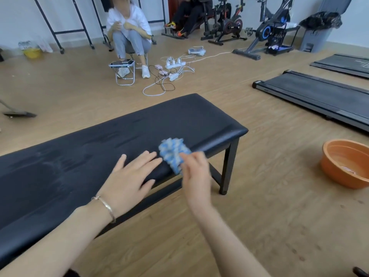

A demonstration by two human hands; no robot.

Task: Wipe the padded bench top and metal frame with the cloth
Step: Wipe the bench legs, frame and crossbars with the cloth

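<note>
A long black padded bench top (pixel 139 124) runs from the lower left to the middle right on a black metal frame (pixel 229 166). A fluffy blue and white cloth (pixel 172 151) lies on the bench's near edge close to its right end. My right hand (pixel 194 174) pinches the cloth's near side with its fingertips. My left hand (pixel 129 180) hovers flat with straight spread fingers over the padding, just left of the cloth, with a bracelet on the wrist. Faint smears show on the padding at the left.
An orange basin (pixel 347 162) stands on the wooden floor to the right. Two flat treadmills (pixel 311 96) lie at the back right. Cables and power strips (pixel 171 72) sprawl beyond the bench, near a seated person (pixel 127 31). Exercise bikes line the far wall.
</note>
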